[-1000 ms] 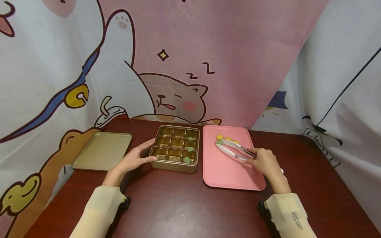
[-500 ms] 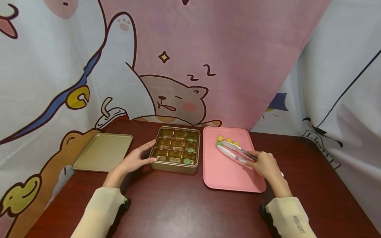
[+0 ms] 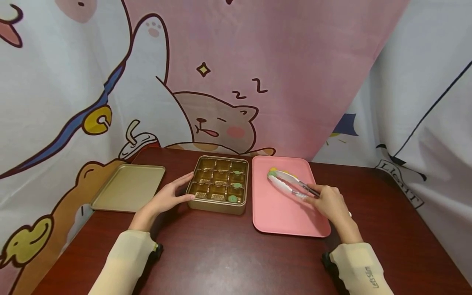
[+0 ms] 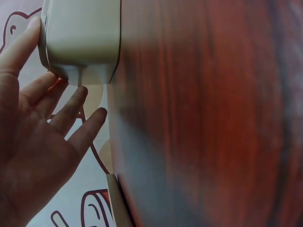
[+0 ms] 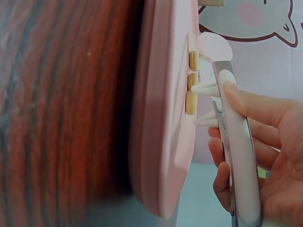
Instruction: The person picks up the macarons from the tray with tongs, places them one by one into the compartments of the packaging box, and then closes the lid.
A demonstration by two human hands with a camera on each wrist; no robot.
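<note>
My right hand [image 3: 328,201] grips a pair of tongs [image 3: 300,184] with white tips. Those tips hold a small round green piece [image 3: 271,173] over the far part of the pink tray [image 3: 284,217]. Close by lie several yellow cookie-like rounds [image 5: 191,103], mostly covered by the tongs in the head view. My left hand [image 3: 167,200] rests against a gold tin [image 3: 215,207], thumb at its near rim and fingers spread along the left side. Inside the tin is a divided insert, with green rounds [image 3: 232,199] in the right column of compartments.
A flat gold lid [image 3: 127,188] lies left of the tin, near my left hand. Dark reddish wooden table [image 3: 225,254] extends in front. A cartoon-printed curtain [image 3: 295,82] hangs close behind and along both sides.
The tongs have shifted slightly away from me, and the green piece between their tips now overlaps the yellow rounds more. My left hand and the tin stay in place.
</note>
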